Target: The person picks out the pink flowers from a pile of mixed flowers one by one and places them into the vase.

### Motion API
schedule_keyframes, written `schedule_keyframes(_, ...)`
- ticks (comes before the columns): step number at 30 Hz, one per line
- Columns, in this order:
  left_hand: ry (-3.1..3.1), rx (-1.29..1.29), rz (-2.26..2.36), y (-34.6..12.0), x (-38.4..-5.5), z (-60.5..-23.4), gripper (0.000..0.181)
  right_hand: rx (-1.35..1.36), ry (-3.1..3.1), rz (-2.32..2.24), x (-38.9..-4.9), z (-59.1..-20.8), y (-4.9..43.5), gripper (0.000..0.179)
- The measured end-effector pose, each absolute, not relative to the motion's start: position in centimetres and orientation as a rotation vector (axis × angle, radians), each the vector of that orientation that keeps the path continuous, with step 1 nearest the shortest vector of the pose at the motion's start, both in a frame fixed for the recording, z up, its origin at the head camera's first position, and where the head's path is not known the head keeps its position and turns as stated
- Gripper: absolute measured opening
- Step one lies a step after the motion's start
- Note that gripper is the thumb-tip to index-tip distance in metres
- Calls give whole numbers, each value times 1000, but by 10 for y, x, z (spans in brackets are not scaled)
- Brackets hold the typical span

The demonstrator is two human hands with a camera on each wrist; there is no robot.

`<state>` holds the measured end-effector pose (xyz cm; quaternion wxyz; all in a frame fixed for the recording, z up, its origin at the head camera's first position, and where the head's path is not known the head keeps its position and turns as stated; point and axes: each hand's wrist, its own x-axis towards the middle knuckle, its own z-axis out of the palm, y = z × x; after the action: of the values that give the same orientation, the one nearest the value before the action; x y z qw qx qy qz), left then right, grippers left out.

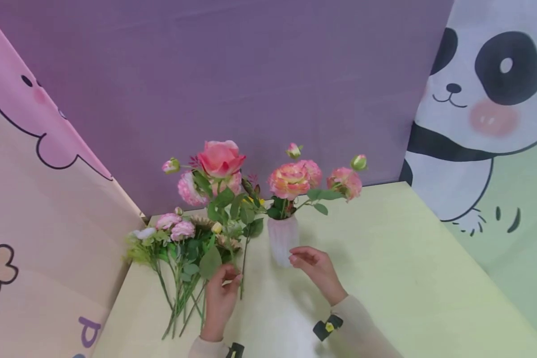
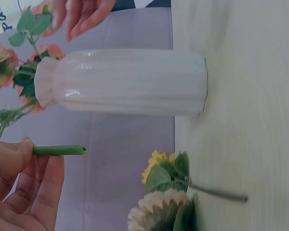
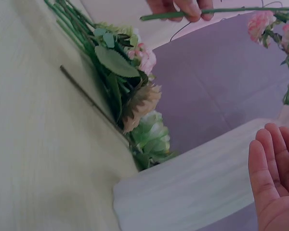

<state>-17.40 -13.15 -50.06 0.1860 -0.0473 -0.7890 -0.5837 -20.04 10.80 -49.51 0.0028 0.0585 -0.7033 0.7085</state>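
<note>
My left hand [image 1: 222,298] pinches the green stem [image 3: 226,10] of an artificial flower between thumb and fingers. Its bare lower end sticks out past the fingertips in the left wrist view. Above this hand in the head view rise a large coral rose [image 1: 221,159] and pink-white blooms [image 1: 192,189], overlapping one another. To the right stands a white ribbed vase [image 1: 283,241], upright, with orange-pink flowers [image 1: 290,181] and buds in its mouth. Beside the vase's lower right side, my right hand [image 1: 317,268] is held with fingers extended and nothing in them.
On the left of the pale table [image 1: 385,268] lies a pile of artificial flowers [image 1: 183,258], stems toward me. One dark stem [image 3: 91,100] lies apart, between pile and vase. A purple backdrop [image 1: 268,89] closes the back; a panda panel [image 1: 488,99] stands right.
</note>
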Motion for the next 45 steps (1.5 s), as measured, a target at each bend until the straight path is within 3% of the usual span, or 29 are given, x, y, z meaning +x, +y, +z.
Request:
schedule_keyframes(23, -2322, -224, -1775, -90, -168, -500, 17, 446, -2076, 2122, -197, -443, 86, 29)
schedule_keyframes(34, -2326, -333, -1762, -61, -156, -473, 13, 429, -1962, 2113, -194, -435, 84, 25)
schedule_keyframes(45, -2327, -354, -1781, -51, -153, -477, 14, 329, -2001, 2018, -186, -431, 85, 16)
